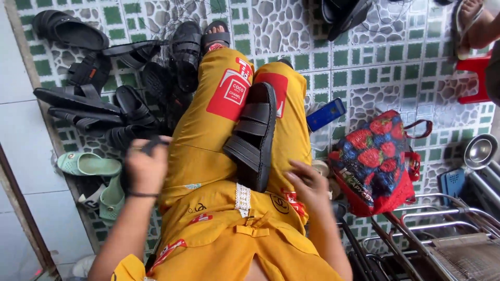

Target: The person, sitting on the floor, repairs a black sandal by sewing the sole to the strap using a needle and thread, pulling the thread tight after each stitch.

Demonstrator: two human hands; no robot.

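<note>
Sandal (253,136), dark brown, resting on lap btwn both hands. Left hand (146,167) grip closed on black strap (152,146); right hand (307,183) open, empty, just beside sandal heel.

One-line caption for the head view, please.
Seated person in yellow trousers, black sandal on lap, left hand gripping a dark strap, right hand resting on thigh.

Left hand (146,169) blurred, strap (154,145) in grip unclear; red stool (475,73) cut off.
</note>
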